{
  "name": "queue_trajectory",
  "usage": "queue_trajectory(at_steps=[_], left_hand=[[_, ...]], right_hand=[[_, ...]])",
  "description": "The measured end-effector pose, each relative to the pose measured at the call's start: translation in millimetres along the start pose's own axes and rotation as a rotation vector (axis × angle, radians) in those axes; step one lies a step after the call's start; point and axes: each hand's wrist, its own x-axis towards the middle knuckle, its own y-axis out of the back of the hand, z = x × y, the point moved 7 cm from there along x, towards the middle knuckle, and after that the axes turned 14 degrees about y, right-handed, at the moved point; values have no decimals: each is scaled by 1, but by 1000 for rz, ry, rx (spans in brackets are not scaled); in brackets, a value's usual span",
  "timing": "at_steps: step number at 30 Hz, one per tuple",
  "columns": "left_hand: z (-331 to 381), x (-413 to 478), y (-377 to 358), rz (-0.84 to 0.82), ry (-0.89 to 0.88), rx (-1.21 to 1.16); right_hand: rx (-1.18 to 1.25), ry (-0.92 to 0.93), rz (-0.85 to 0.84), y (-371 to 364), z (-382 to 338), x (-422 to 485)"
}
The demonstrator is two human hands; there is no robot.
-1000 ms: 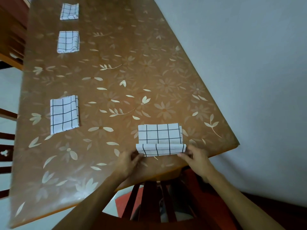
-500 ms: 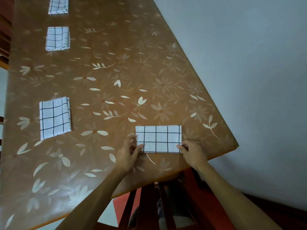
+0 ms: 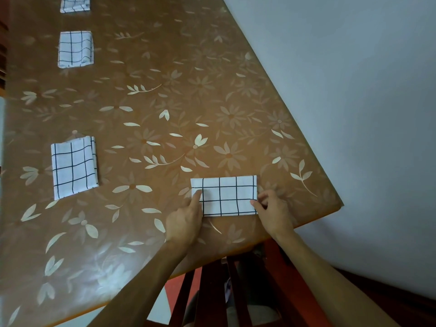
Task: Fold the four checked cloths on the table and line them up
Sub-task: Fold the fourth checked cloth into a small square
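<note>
Four white cloths with black checks lie on the brown flowered table (image 3: pixel 165 95). The nearest cloth (image 3: pixel 224 195) is a flat folded rectangle near the table's front right edge. My left hand (image 3: pixel 186 220) presses its left end with a straight index finger. My right hand (image 3: pixel 273 208) is at its right end, thumb on the lower right corner and fingers curled at the edge, pinching it. Three folded cloths lie in a column along the left side: one near (image 3: pixel 74 167), one further back (image 3: pixel 75 49), and one at the top edge (image 3: pixel 75 4), partly cut off.
A dark wooden chair (image 3: pixel 212 291) stands under the table's front edge between my arms. A plain grey wall (image 3: pixel 354 90) runs along the table's right side. More chair wood shows at the far left edge.
The near flap of the closest cloth has been folded over away from me and now lies flat. Both hands moved from its near corners up to its two ends.
</note>
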Motion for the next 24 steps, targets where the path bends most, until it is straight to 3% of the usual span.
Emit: queue_trajectory(at_steps=[3,6,9,13,19,24], left_hand=[[3,-2,0,67,-14,96],[22,-3,4,195,-218,213],[44,-2,-7,122,-453,247],[53,8,-16,51,-457,225],[41,16,-23,-6,-488,269],[24,21,-25,-97,-504,265]], right_hand=[[-58,29,16,-3,1,3],[-197,157,68,-3,-9,3],[-363,408,112,-9,-36,-1],[-484,669,82,-36,-76,1],[-512,593,-168,-81,-73,19],[-541,572,-196,-78,-49,23]])
